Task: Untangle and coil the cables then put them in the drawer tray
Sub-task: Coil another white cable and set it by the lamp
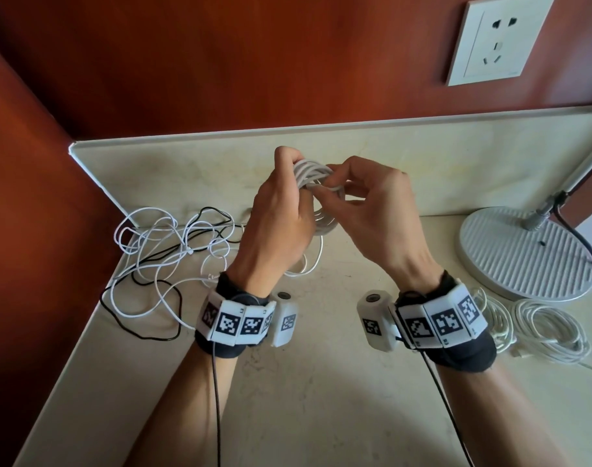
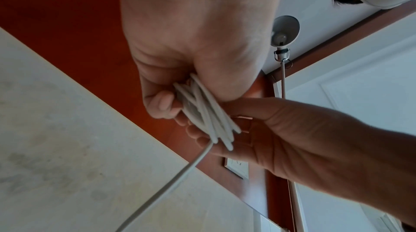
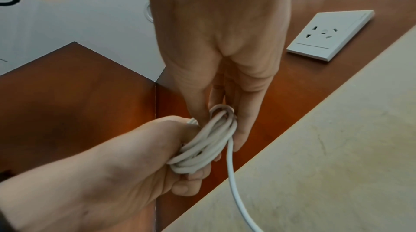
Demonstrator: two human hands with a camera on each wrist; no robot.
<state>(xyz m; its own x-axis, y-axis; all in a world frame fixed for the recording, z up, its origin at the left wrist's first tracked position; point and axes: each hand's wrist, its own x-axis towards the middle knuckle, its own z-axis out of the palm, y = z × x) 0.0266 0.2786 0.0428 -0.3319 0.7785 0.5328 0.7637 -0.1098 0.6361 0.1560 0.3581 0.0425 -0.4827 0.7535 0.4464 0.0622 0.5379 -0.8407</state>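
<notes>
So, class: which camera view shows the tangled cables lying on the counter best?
The head view: the tangled cables lie spread over the counter, left of the left hand. The wrist views show only the coil both hands hold, none of that tangle.

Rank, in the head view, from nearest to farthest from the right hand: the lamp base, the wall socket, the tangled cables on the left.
From the right hand:
1. lamp base, on its right
2. tangled cables, far left, beyond the left hand
3. wall socket, high on the wall
</notes>
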